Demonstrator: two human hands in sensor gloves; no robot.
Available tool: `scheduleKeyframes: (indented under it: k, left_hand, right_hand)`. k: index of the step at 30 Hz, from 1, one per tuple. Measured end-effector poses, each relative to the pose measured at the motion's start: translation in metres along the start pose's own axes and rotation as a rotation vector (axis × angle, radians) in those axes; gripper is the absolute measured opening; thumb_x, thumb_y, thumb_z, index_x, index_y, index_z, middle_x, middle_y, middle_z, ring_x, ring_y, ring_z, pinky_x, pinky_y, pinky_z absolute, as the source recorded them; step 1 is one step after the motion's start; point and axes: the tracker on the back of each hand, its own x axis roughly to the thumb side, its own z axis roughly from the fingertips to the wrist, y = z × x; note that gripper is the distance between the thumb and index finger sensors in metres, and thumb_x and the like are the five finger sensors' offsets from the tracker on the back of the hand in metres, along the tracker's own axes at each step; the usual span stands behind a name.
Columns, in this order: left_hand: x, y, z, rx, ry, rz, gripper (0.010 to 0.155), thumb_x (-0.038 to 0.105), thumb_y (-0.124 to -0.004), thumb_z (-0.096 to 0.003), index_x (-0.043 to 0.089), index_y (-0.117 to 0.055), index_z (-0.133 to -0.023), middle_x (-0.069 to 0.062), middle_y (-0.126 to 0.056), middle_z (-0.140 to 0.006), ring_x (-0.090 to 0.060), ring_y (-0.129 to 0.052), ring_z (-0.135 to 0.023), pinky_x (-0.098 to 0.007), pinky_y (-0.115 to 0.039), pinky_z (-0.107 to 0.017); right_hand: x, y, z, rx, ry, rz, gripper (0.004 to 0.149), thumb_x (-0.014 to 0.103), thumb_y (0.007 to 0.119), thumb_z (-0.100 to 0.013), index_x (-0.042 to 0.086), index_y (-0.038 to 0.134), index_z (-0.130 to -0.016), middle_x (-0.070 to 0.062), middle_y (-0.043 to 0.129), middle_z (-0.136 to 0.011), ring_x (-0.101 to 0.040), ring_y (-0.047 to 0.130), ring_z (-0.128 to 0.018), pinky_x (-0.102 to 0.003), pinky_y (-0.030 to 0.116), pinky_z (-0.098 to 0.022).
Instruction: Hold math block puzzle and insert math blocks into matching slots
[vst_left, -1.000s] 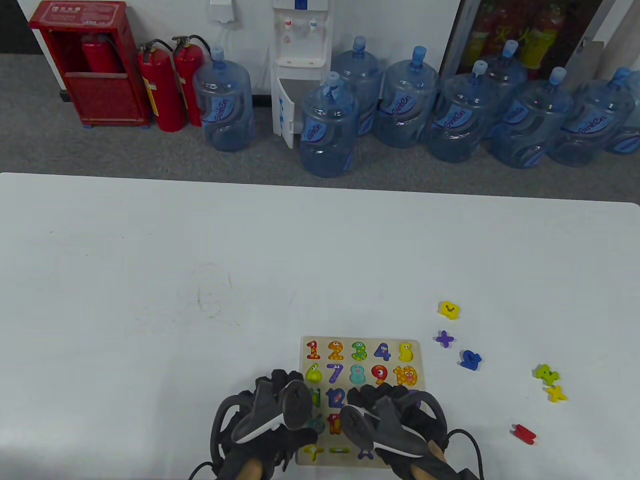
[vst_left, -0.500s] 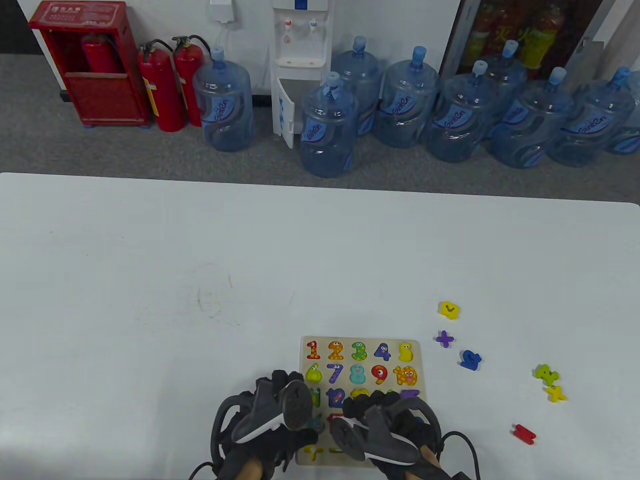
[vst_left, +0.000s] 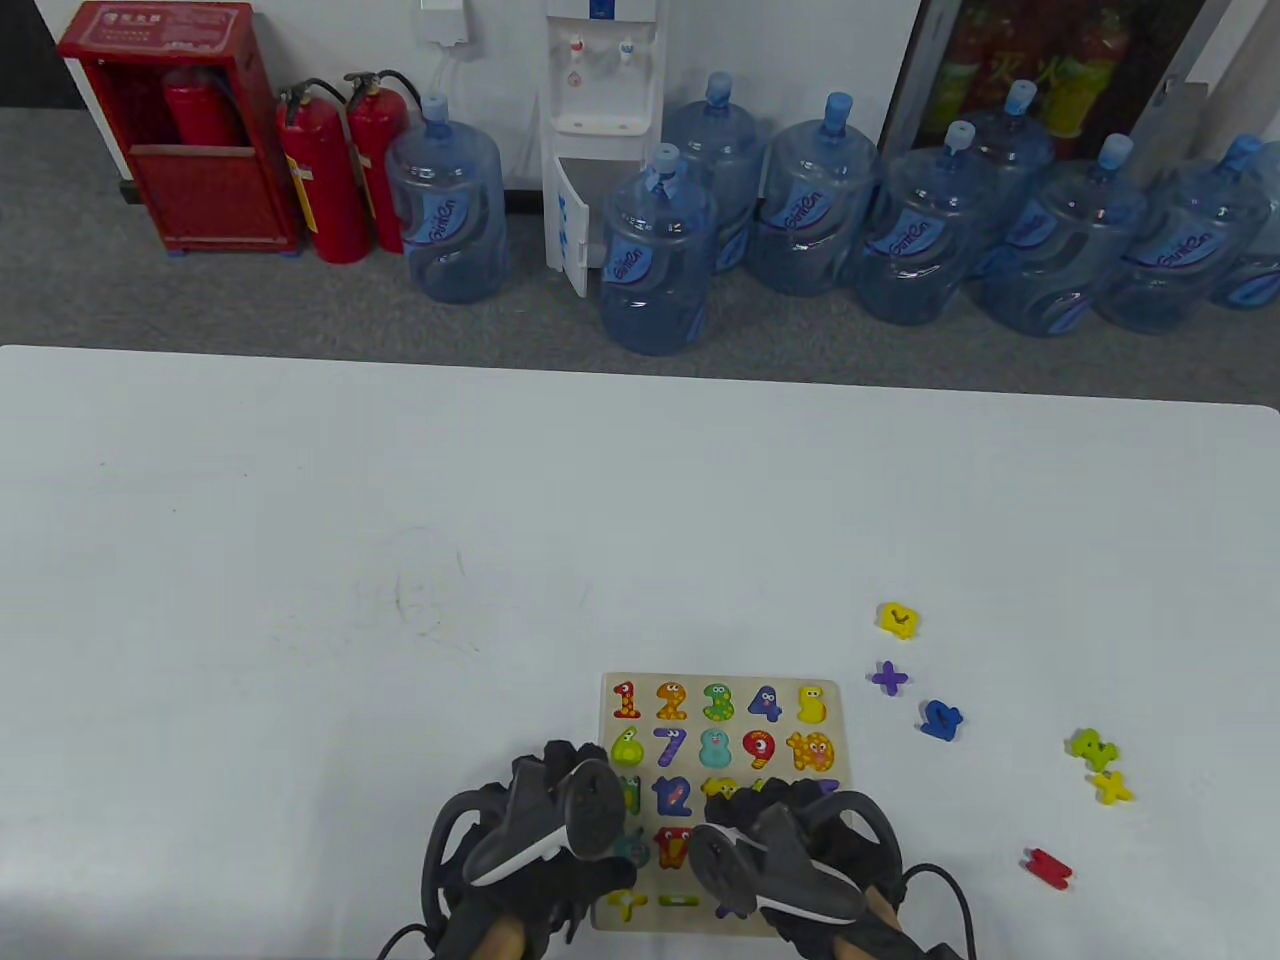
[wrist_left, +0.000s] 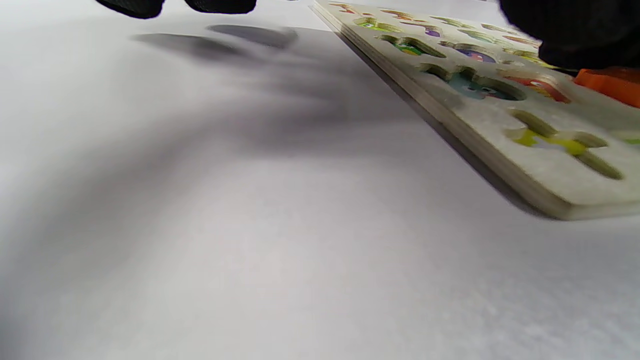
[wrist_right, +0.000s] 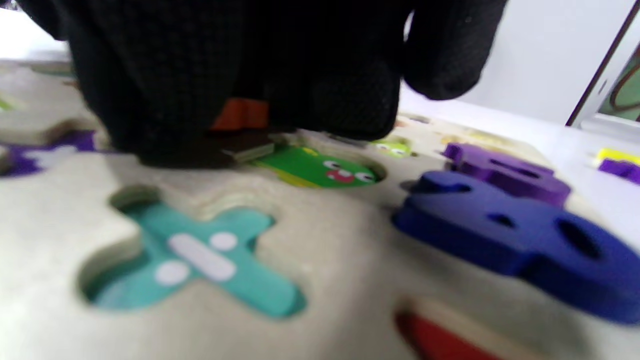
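Note:
The wooden puzzle board (vst_left: 606, 700) lies flat near the table's front edge, its upper rows filled with number blocks. My left hand (vst_left: 540, 830) lies over the board's left edge. In the left wrist view its fingertips (wrist_left: 220, 5) hang above the table beside the board (wrist_left: 450, 115) and grip nothing. My right hand (vst_left: 790, 850) covers the board's lower right part. In the right wrist view its fingers (wrist_right: 320, 90) pinch an orange block (wrist_right: 240, 114) just above the board, near a green slot (wrist_right: 320, 172). The orange block also shows in the left wrist view (wrist_left: 610, 82).
Loose blocks lie right of the board: a yellow one (vst_left: 898, 619), a purple plus (vst_left: 889, 679), a blue one (vst_left: 941, 719), a green one (vst_left: 1092, 746), a yellow cross (vst_left: 1112, 788) and a red one (vst_left: 1047, 867). A teal cross slot (wrist_right: 200, 255) stands open.
My right hand shifted left over the board, then back to the right, uncovering the red piece in the lower rows again. My left hand has not moved.

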Motion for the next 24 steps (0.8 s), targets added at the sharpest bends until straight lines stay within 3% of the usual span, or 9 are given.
scheduleKeyframes:
  k: [17,24]
  left_hand:
    - [0.001,0.0,0.001,-0.002,-0.006,-0.005,0.096,0.064,-0.071,-0.0325,0.022,-0.026,-0.107,-0.011,-0.025,-0.112,-0.048,-0.039,-0.106,-0.07,-0.051,-0.071]
    - [0.001,0.0,0.001,-0.002,-0.008,-0.003,0.096,0.064,-0.07,-0.0326,0.022,-0.025,-0.107,-0.011,-0.025,-0.112,-0.048,-0.04,-0.106,-0.07,-0.051,-0.071]
  right_hand:
    - [-0.017,-0.002,-0.005,0.016,0.056,-0.184,0.056,0.038,0.084,-0.025,0.027,0.083,-0.079,-0.001,0.086,-0.082,-0.02,0.092,-0.066,-0.044,0.074,-0.059]
    - [-0.004,-0.004,-0.001,-0.021,0.043,-0.039,0.059,0.04,0.085,-0.022,0.027,0.082,-0.08,-0.001,0.086,-0.082,-0.02,0.092,-0.066,-0.045,0.074,-0.059]
